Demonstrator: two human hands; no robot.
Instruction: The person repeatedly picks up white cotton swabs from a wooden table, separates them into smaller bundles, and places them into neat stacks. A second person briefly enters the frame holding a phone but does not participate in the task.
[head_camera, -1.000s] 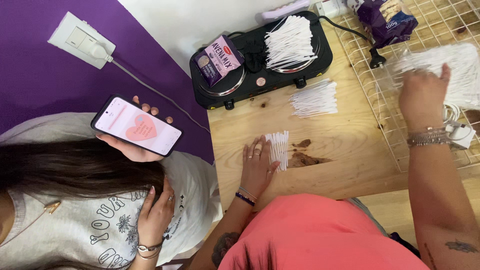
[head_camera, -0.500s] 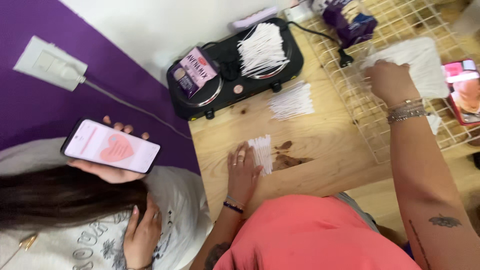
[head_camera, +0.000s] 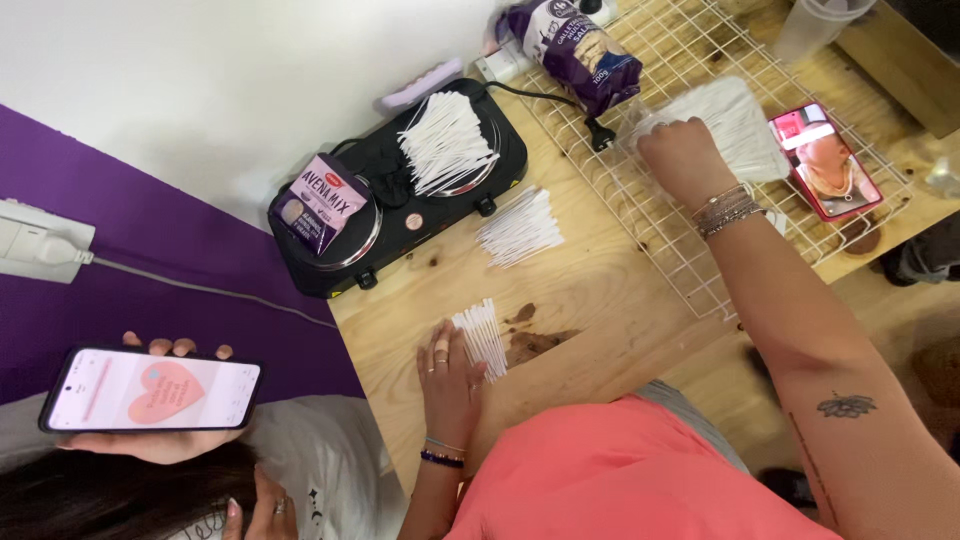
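My left hand (head_camera: 450, 375) lies flat and open on the wooden table (head_camera: 600, 290), its fingertips against a small bundle of white sticks (head_camera: 482, 338). My right hand (head_camera: 685, 155) reaches out over a white wire rack (head_camera: 660, 235). Its fingers are curled into the edge of a large pile of white sticks (head_camera: 740, 125) lying on the rack. A dark stain (head_camera: 530, 345) marks the wood just right of the small bundle.
A black two-burner hot plate (head_camera: 400, 205) carries a purple packet (head_camera: 325, 205) and more sticks (head_camera: 445, 140). Another stick pile (head_camera: 520, 225) lies beside it. A red-cased phone (head_camera: 825, 160), a purple bag (head_camera: 585, 45) and a plastic cup (head_camera: 815, 25) are near the rack. Another person's hand holds a phone (head_camera: 150, 390) at lower left.
The view has swung, so everything sits lower and further left. My right hand stays on the large pile and my left hand stays by the small bundle.
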